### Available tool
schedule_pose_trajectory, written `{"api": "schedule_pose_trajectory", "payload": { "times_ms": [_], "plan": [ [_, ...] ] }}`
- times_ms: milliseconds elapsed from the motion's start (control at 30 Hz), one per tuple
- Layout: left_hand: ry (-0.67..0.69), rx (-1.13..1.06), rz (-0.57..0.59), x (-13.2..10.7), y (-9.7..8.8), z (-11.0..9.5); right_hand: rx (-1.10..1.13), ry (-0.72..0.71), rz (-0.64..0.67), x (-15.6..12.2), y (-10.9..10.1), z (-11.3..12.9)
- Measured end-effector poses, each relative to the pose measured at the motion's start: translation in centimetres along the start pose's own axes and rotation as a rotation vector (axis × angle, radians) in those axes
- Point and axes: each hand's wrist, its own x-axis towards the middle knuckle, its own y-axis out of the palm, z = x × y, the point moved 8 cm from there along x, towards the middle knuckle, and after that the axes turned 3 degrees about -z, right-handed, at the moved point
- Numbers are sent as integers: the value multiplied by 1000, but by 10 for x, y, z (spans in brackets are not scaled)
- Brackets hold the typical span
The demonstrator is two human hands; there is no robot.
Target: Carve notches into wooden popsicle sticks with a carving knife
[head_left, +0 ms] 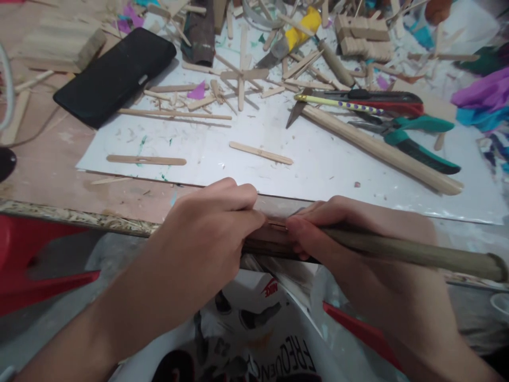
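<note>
At the near table edge, my left hand (222, 223) is closed, its thumb and fingers pressed on a thin wooden piece (275, 225), probably a craft stick, mostly covered. My right hand (330, 228) grips a tool with a long round wooden handle (421, 253). The handle points out to the right; the working end is hidden by my fingers, close to the thin piece. Just beyond my hands, two craft sticks, a left one (146, 159) and a right one (261, 153), lie on a white sheet (207, 143), both with a mark or slit mid-length.
To the right lie a hammer (382, 146), green-handled pliers (421, 140), a red and black cutter (397, 101) and a dotted pencil (342, 104). A black case (115, 77) rests at left. Crossed sticks (241, 74), shavings and a yellow-handled blade (294, 34) clutter the back.
</note>
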Motion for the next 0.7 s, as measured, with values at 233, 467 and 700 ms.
{"api": "schedule_pose_trajectory", "payload": {
  "times_ms": [233,467,700],
  "plan": [
    [-19,-27,21,1,2,4,130,167,-74,-1,-6,-14],
    [-26,-52,27,-1,3,7,212,300,-112,-7,-10,-26],
    [-22,-43,33,-4,8,8,201,285,-76,-3,-9,-28]
  ]
}}
